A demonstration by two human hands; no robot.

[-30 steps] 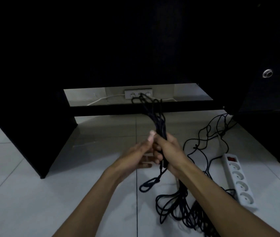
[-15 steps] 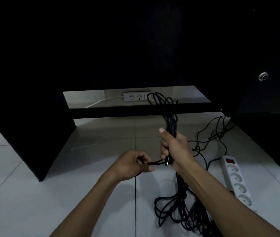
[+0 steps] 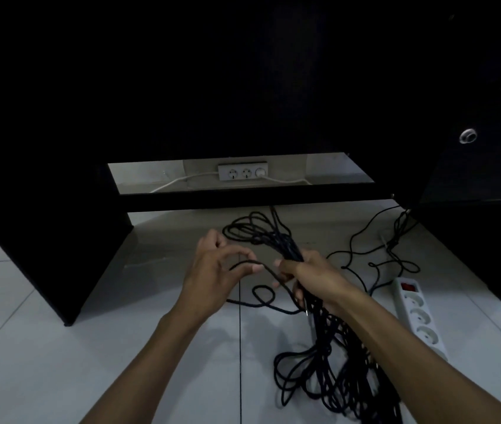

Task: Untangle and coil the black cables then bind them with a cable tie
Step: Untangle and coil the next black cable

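The black cables [image 3: 328, 377] run off the bottom edge at about 5 o'clock, so the tangle's full extent is unseen. Where the right hand [image 3: 316, 280] wraps the bundle, the strands are covered. The desk [image 3: 59, 209] at 12 o'clock dissolves into darkness. The white power strip [image 3: 417, 316] is partly hidden behind the right forearm.

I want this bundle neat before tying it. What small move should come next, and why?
Probably draw the loose strand through the left hand and lay it as one more loop against the bundle gripped by the right hand. The strand runs free between the hands, with a slack curl lying on the floor below them.
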